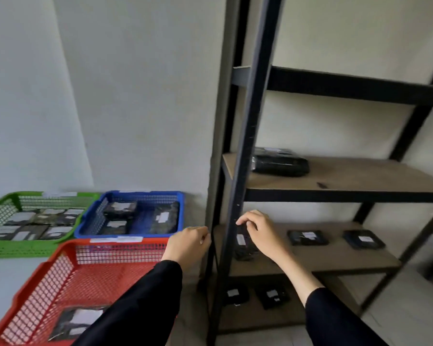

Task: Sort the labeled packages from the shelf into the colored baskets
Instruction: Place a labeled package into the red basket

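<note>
A black package with a white label (242, 242) stands tilted at the left end of the shelf's lower wooden board (335, 255). My right hand (260, 233) curls over its top and grips it. Beside the shelf's front post, my left hand (189, 243) hangs loosely curled and holds nothing. On the floor to the left sit a green basket (0, 203) and a blue basket (181, 213), each with several packages, and a red basket (60, 250) with one labeled package (78, 320) in it.
Two more labeled packages (308, 237) (364, 238) lie flat on the same board. A larger black package (280, 163) lies on the board above, and two packages (236, 294) (273, 294) on the bottom board. The black front post (245, 171) stands between my hands.
</note>
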